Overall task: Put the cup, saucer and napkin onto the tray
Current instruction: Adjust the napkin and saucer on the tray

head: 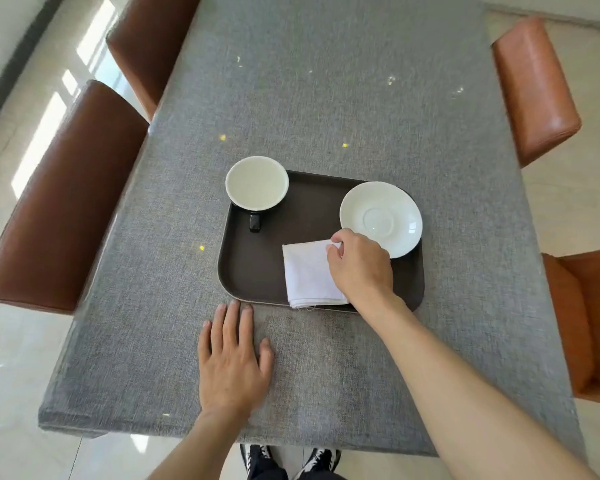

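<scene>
1. the right hand (359, 268) pinched the napkin (309, 275) at its far corner, on the tray (253, 265) beside the saucer (381, 218).
2. the left hand (234, 358) lay spread flat on the table (326, 98), fingertips touching the tray's near rim.
3. the cup (257, 182) sat at the tray's far-left corner.

No writing, label, brand or number can be read anywhere here. The tray (257, 268), the cup (256, 182), the saucer (381, 216) and the napkin (309, 275) are all plain.
</scene>
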